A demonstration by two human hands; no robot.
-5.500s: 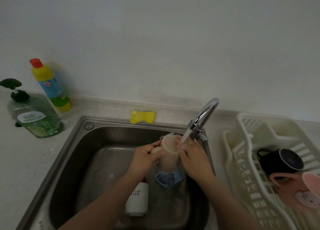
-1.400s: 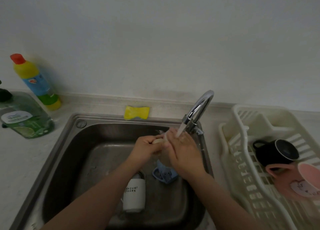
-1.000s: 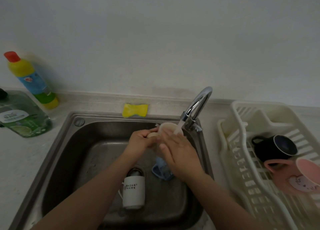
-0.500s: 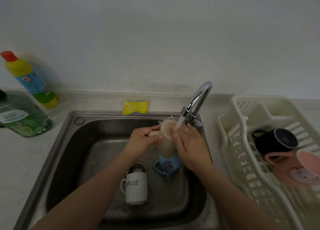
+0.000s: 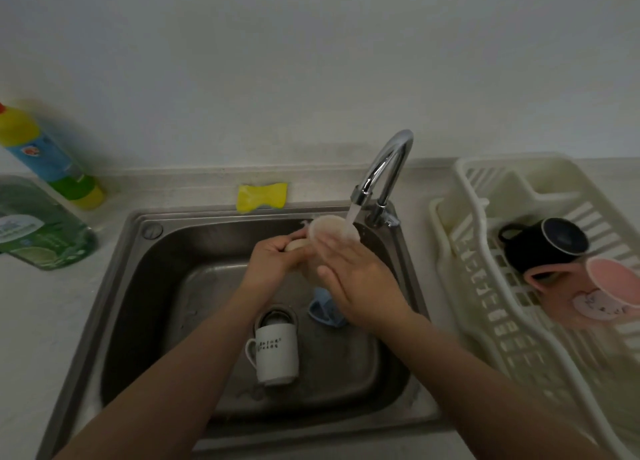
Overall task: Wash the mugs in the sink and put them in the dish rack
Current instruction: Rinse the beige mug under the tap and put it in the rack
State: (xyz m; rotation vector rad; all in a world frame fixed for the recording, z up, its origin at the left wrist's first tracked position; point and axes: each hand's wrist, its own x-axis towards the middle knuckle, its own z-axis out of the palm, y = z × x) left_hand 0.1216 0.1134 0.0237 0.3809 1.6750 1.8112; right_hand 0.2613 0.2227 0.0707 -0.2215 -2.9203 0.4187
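since half a second ago the right hand point(image 5: 360, 279) has flattened, its fingers now straight and laid against the side of the cream mug point(image 5: 327, 232) rather than wrapped at its rim, and the mug's mouth has turned up under the stream. the sink point(image 5: 145, 286) lies below both hands; the dish rack point(image 5: 485, 303) sits off to the right of the right hand, with a black mug point(image 5: 543, 248) and a pink mug point(image 5: 588, 293) lying in it. the tap point(image 5: 384, 172) arches just beyond the right hand's fingertips, water running into the cream mug. the left hand point(image 5: 273, 258) grips that mug's handle side, fingers curled. nearer than the left hand a white mug point(image 5: 277, 352) lies on the sink floor; a blue mug point(image 5: 325, 310) shows partly under the right wrist.
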